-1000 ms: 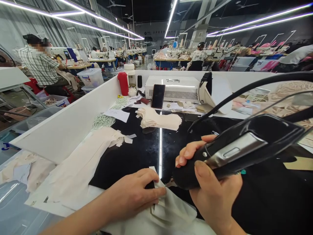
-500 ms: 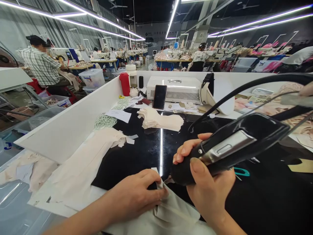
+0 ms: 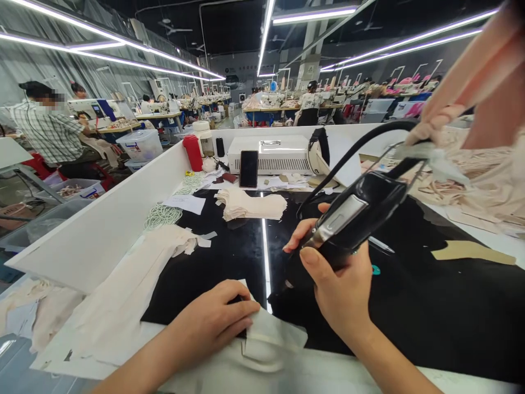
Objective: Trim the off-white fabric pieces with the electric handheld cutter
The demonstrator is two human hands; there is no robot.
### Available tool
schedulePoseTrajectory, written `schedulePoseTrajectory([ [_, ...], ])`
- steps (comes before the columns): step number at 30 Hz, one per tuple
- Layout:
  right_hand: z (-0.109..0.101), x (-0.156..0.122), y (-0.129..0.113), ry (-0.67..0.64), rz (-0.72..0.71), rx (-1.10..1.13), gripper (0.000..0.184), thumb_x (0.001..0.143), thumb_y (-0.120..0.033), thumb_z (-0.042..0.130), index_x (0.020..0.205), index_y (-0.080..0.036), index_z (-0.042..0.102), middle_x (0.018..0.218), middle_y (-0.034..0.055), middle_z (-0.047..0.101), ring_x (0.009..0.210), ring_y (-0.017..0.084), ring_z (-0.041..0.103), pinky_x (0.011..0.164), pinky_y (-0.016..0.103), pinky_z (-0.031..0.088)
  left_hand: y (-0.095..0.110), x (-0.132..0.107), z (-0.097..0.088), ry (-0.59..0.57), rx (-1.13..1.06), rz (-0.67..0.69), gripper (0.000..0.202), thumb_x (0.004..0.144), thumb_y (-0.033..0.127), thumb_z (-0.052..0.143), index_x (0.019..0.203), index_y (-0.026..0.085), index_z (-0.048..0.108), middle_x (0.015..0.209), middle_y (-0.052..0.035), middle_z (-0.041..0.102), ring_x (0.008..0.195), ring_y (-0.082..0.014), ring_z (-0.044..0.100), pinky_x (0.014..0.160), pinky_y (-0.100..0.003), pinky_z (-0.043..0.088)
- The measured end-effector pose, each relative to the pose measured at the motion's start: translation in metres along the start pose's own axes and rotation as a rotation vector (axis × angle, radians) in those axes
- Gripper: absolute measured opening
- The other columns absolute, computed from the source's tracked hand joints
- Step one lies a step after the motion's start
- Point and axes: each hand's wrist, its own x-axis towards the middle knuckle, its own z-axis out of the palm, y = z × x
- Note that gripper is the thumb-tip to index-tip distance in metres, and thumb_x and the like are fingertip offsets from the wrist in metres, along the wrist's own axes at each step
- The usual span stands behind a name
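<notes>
My left hand (image 3: 215,317) pinches the edge of a pale, thin fabric piece (image 3: 279,334) at the near side of the black table mat (image 3: 426,328). A small white tab shows past its fingertips. Wrapped round a black corded handheld tool (image 3: 348,213) with a silver panel, my right hand (image 3: 342,287) is raised above the mat. The tool's narrow tip points down and left, apart from the fabric, and is hard to make out against the black. A thick cable (image 3: 348,148) arches from the tool's rear.
Stacked cream cut pieces (image 3: 254,205) lie at the back middle, long cream fabric (image 3: 123,290) at left. A phone (image 3: 248,168) leans on a white vented box (image 3: 270,156). Green cord (image 3: 163,217), a pen (image 3: 381,244) and a tan piece (image 3: 473,251) lie about. Hanging pink cloth (image 3: 471,93) fills the upper right.
The tool's tip has come away from the fabric as my right hand lifted it. The view has swung right, bringing the hanging pink cloth into sight. My left hand still pinches the fabric.
</notes>
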Motion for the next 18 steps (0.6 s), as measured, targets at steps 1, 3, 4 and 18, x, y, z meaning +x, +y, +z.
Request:
schedulePoseTrajectory([
  [1, -0.006, 0.003, -0.002, -0.003, -0.009, -0.039, 0.043, 0.081, -0.039, 0.087, 0.111, -0.029, 0.058, 0.090, -0.0034, 0.072, 0.073, 0.016, 0.068, 0.071, 0.032, 0.060, 0.001, 0.001, -0.001, 0.023, 0.010, -0.008, 0.026, 0.111, 0.023, 0.047, 0.130, 0.024, 0.066, 0.121, -0.0071, 0.064, 0.110, -0.0191, 0.065, 0.097, -0.030, 0.058],
  [3, -0.018, 0.010, -0.005, -0.012, -0.025, -0.134, 0.041, 0.082, -0.043, 0.086, 0.109, -0.028, 0.059, 0.094, -0.0019, 0.072, 0.077, 0.017, 0.069, 0.073, 0.033, 0.060, 0.003, 0.005, 0.000, 0.071, 0.040, -0.026, 0.026, 0.111, 0.020, 0.045, 0.126, 0.022, 0.066, 0.119, -0.0071, 0.064, 0.109, -0.0186, 0.066, 0.097, -0.031, 0.058],
  [4, -0.024, 0.013, -0.005, -0.015, -0.033, -0.188, 0.042, 0.082, -0.045, 0.086, 0.109, -0.027, 0.059, 0.095, -0.0011, 0.073, 0.079, 0.017, 0.069, 0.074, 0.033, 0.060, 0.005, 0.008, 0.001, 0.094, 0.054, -0.029, 0.025, 0.111, 0.019, 0.045, 0.123, 0.021, 0.066, 0.118, -0.0071, 0.065, 0.108, -0.0185, 0.066, 0.096, -0.031, 0.058],
  [18, -0.154, 0.016, 0.052, -0.317, -0.207, -0.991, 0.051, 0.090, -0.053, 0.070, 0.135, -0.029, 0.066, 0.131, 0.0102, 0.074, 0.119, 0.034, 0.073, 0.095, 0.045, 0.065, -0.019, 0.050, 0.074, 0.305, 0.477, 0.229, 0.024, 0.094, 0.018, 0.073, 0.082, 0.019, 0.052, 0.086, 0.0000, 0.065, 0.078, -0.0142, 0.065, 0.072, -0.021, 0.054],
])
